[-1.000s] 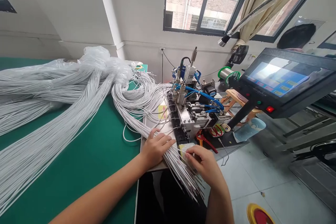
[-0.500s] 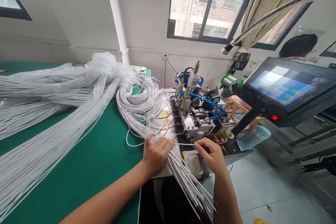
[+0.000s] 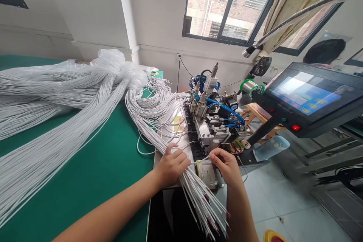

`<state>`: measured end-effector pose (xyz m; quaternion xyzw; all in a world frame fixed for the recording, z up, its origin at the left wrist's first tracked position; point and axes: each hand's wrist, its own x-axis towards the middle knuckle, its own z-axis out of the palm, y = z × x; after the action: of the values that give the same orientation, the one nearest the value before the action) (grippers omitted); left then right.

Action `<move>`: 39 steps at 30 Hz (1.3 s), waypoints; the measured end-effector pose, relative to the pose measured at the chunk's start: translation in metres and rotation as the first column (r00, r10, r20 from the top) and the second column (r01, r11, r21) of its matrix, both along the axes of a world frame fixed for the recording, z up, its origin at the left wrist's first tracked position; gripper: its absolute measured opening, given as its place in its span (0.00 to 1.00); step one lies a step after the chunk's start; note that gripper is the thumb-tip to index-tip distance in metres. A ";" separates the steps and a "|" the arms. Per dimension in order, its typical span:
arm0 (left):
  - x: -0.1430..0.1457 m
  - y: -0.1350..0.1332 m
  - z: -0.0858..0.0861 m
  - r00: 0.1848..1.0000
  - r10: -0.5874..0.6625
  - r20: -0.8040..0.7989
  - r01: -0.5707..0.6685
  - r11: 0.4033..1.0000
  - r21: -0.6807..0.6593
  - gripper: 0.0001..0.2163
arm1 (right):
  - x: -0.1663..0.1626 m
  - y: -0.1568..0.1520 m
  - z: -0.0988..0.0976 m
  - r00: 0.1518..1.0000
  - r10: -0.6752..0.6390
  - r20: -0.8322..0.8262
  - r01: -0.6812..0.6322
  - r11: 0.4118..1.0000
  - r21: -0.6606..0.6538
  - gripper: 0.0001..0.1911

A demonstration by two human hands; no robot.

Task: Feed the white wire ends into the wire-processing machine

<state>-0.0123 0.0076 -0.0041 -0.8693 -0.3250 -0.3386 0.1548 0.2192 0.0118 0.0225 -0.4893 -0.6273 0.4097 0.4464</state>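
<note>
The left hand [image 3: 172, 166] lies on a thick bundle of thin white cables [image 3: 198, 189], fingers curled over it and close together; the bundle's reddish-tipped ends fan out past the near edge of the green surface [image 3: 121, 159]. The right hand [image 3: 227, 164] pinches a single thin white cable [image 3: 202, 159] between thumb and forefinger, near the silver-and-black metal machine with blue tubes [image 3: 202, 130]

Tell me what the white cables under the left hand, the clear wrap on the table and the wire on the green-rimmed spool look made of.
White cables: probably plastic or rubber jackets, smooth, going by their even colour and gentle bends. Clear wrap: likely thin plastic film, glossy, with crinkles and highlights. Spool wire: seemingly metal, with a silvery sheen; which metal, I can't tell.
</note>
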 end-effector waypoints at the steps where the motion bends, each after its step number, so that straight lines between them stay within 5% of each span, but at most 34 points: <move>1: 0.000 0.000 0.000 1.000 0.003 0.000 -0.003 1.000 -0.001 0.12 | -0.002 0.001 -0.001 1.000 0.003 -0.014 -0.003 1.000 0.012 0.17; 7: 0.001 0.001 0.000 0.999 0.048 0.026 -0.048 0.999 -0.003 0.11 | 0.007 0.008 0.000 0.964 -0.080 0.253 0.029 0.980 0.199 0.13; 12: 0.002 0.001 0.001 0.993 0.106 0.059 -0.105 0.994 -0.015 0.13 | 0.017 0.020 -0.005 0.913 -0.068 0.402 -0.015 0.980 0.199 0.13; 27: 0.001 0.003 -0.004 0.988 0.146 0.045 -0.140 0.984 -0.114 0.17 | 0.010 0.036 -0.046 0.996 -0.052 -0.066 0.044 0.992 -0.119 0.15; 39: 0.001 0.004 -0.006 0.990 0.121 0.070 -0.113 0.987 -0.112 0.16 | 0.001 0.032 -0.061 0.968 -0.142 -0.208 0.087 0.963 -0.255 0.17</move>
<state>-0.0115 0.0119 -0.0099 -0.8422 -0.3990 -0.3440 0.1147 0.2204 0.0441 -0.0381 -0.5267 -0.4882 0.5098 0.4738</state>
